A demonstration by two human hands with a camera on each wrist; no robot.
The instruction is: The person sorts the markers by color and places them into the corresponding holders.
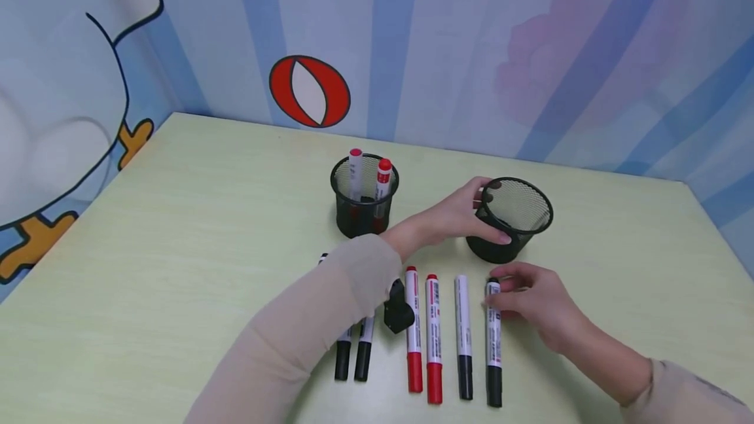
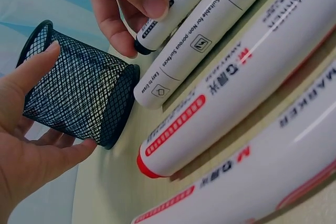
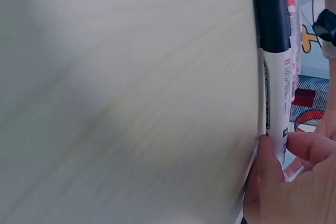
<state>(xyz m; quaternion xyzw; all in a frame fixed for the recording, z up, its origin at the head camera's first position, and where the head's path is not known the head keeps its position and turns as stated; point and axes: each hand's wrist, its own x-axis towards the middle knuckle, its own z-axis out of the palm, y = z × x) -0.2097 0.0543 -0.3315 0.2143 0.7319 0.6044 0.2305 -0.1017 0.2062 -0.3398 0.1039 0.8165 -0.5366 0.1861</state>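
My left hand grips a black mesh pen cup from its left side, thumb on the near wall. The cup's rim leans to the right in the head view, and no pens show inside. Just in front of it, my right hand pinches the far end of a black-capped marker between thumb and fingers. In the right wrist view, that marker's black cap points away from the hand. Left of it on the table lie another black-capped marker and two red-capped markers.
A second mesh cup stands upright at the back left with two red-ended markers in it. More black-capped markers lie partly hidden under my left sleeve. A painted wall borders the table's back edge.
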